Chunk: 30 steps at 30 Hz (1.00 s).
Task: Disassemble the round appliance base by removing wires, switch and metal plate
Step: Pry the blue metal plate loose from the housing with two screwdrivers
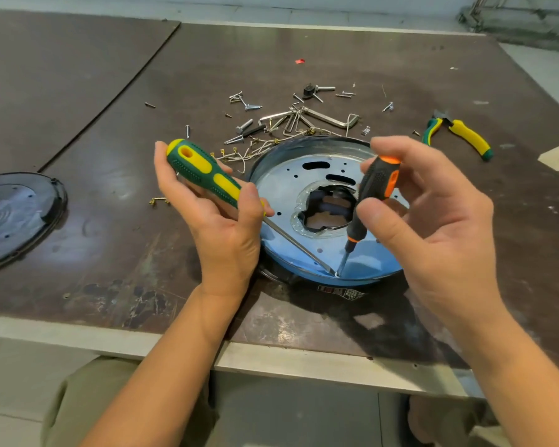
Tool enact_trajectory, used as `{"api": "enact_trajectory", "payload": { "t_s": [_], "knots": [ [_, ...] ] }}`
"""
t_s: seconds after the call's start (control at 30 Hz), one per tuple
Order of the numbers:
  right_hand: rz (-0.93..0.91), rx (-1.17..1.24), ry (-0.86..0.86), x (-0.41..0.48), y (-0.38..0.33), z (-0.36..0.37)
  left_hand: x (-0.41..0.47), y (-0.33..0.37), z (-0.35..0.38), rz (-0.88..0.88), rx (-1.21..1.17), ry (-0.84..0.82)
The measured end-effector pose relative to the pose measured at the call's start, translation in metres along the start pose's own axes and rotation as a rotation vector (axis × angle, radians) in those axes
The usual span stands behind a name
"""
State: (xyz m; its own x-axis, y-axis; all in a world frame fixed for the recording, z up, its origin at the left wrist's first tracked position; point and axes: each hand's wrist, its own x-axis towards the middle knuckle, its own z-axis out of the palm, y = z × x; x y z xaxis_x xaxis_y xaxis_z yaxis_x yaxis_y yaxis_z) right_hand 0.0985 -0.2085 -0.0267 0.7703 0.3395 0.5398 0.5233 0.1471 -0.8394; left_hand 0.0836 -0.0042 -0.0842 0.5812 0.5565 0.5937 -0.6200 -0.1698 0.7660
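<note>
Worktop: dark brown, scuffed and stained flat board tabletop point(110, 253), filling the middle of the view.
Second board: matching brown flat panel point(62, 75) at 10 o'clock, its edge meeting the first along a dark seam.
Table edge: pale grey metal strip point(271, 356) at 6 o'clock.
Floor: pale grey smooth floor point(546, 75) at 2 o'clock.
Light: soft whitish sheen on the board at 8 o'clock.

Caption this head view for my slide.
Green-yellow screwdriver in left hand, black-orange screwdriver in right hand, tips meeting at metal plate edge.
</note>
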Motion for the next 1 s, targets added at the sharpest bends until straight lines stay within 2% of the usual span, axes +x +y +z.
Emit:
{"api": "enact_trajectory", "payload": {
  "t_s": [0.13,0.3,0.5,1.0],
  "knots": [
    [-0.034,-0.021,0.042,0.002,0.003,-0.005,0.000,-0.004,0.002,-0.003,0.008,-0.002],
    [0.022,-0.042,0.031,0.004,0.006,-0.014,0.000,0.001,0.003,-0.039,-0.002,0.008],
    [0.032,-0.005,0.106,0.007,0.004,-0.015,0.000,0.006,0.005,-0.047,0.000,0.017],
    [-0.025,0.019,-0.047,0.001,0.003,-0.013,0.001,0.003,0.003,-0.072,0.067,0.024]
  ]
}}
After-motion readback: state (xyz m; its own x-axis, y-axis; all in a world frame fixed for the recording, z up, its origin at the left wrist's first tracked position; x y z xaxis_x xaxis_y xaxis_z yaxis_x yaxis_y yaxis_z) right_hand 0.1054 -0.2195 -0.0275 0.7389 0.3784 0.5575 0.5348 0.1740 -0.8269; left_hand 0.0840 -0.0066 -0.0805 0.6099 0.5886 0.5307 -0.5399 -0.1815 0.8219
